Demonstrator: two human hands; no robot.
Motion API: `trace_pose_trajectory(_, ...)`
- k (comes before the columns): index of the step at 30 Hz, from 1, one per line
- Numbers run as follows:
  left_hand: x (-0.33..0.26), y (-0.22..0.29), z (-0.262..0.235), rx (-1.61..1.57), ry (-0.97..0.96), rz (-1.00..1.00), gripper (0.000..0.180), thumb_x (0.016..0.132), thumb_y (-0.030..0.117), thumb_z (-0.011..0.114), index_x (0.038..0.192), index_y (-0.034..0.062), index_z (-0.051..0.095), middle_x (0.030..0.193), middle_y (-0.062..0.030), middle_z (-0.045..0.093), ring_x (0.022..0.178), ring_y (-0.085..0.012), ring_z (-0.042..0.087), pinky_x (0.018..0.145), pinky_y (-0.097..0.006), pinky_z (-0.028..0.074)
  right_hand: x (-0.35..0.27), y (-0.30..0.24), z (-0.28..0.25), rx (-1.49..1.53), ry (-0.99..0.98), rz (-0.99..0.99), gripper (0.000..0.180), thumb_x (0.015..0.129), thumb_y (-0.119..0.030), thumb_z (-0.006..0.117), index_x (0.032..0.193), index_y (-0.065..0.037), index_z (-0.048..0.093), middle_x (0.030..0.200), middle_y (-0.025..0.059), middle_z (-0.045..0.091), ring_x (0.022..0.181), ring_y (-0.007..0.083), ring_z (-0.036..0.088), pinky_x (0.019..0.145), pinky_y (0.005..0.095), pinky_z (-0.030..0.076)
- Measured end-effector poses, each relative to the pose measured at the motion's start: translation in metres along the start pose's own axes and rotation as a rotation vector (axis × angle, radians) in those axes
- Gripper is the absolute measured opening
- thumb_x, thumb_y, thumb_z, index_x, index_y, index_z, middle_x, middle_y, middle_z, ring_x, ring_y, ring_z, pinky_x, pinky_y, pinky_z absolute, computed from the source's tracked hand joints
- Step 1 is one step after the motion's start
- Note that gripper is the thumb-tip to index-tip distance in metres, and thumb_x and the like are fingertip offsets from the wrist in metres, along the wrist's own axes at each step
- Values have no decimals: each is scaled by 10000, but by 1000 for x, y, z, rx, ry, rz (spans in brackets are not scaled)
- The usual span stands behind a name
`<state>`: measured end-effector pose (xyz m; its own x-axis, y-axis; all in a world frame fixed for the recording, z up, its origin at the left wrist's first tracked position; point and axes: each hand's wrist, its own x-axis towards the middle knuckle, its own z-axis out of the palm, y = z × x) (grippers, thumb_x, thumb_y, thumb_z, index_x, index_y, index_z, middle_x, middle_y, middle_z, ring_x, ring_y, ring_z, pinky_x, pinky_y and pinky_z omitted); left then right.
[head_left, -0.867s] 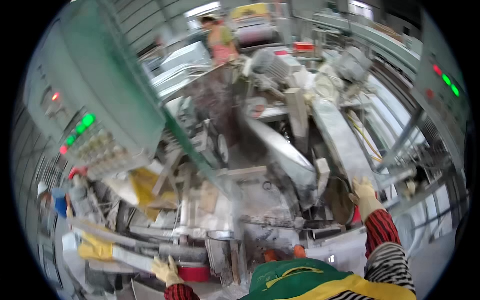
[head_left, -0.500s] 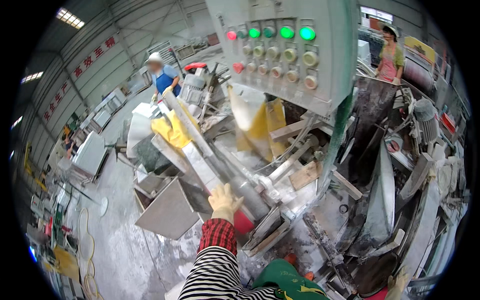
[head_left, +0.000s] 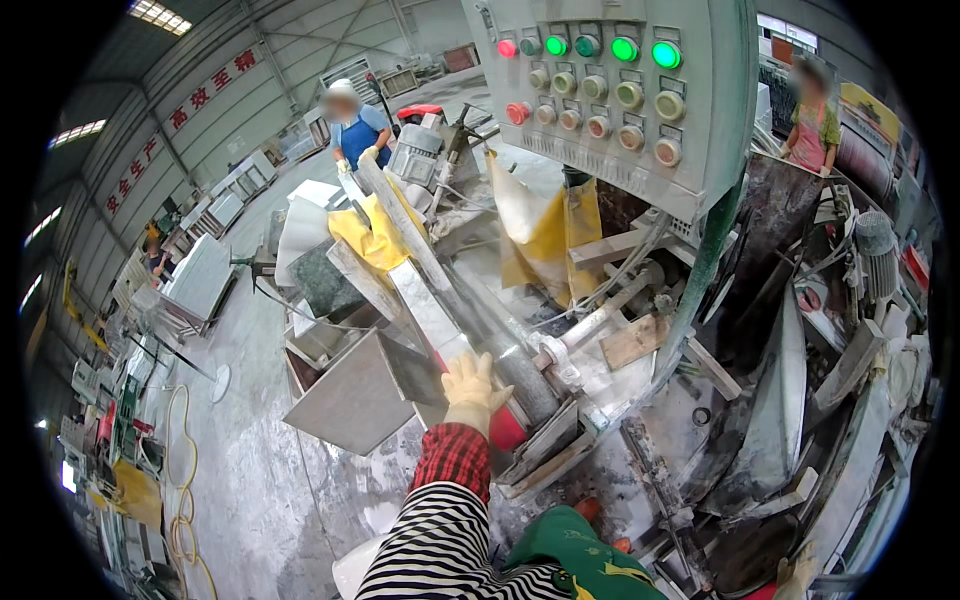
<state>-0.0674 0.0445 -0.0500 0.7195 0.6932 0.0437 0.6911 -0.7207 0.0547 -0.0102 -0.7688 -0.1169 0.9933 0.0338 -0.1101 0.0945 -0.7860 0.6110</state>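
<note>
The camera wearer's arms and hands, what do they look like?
The left hand wears a plain cream glove. Above it come a red-and-black checked cuff and a black-and-white striped sleeve. The right hand, partly visible, looks pale-gloved too; its sleeve is hidden.

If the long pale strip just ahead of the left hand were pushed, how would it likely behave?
The pale strip is probably stiff, as its long edges look straight. Lying flat, it would likely slide rather than roll. Its stone-like surface suggests it may be heavy for its size and could chip at the edges.
</note>
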Motion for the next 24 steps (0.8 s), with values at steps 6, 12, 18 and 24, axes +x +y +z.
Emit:
trace_pose_trajectory(6,0,11,9,37,71,17,794,714,555,783,1389,240,510,1524,-159,343,1346,-369,326,1022,-483,318,4,14,99,-1017,-196,-384,813,993,-463,533,1614,-261,49,1565,228,342,1363,385,460,1071,674,330)
trace_pose_trajectory(12,-17,12,-3,28,63,4,772,730,530,774,1391,238,502,1513,-159,344,1343,-375,327,1030,-487,308,36,0,4,608,-404,393,993,832,-252,709,1599,-127,90,1486,324,346,1342,452,423,1132,448,383)
trace_pose_trajectory(18,-20,13,3,-1,57,2,889,698,533,809,1449,212,456,1537,-215,320,1390,-439,289,1090,-531,274,34,-6,-12,542,-402,413,977,829,-239,701,1602,-169,107,1448,304,367,1291,447,474,1086,452,427)
trace_pose_trajectory(24,-24,11,14,-27,133,48,878,686,510,821,1434,205,477,1535,-222,319,1390,-453,283,1095,-557,269,35,-1,-5,554,-447,406,1031,842,-272,717,1607,-180,33,1517,344,291,1363,462,407,1150,447,352)
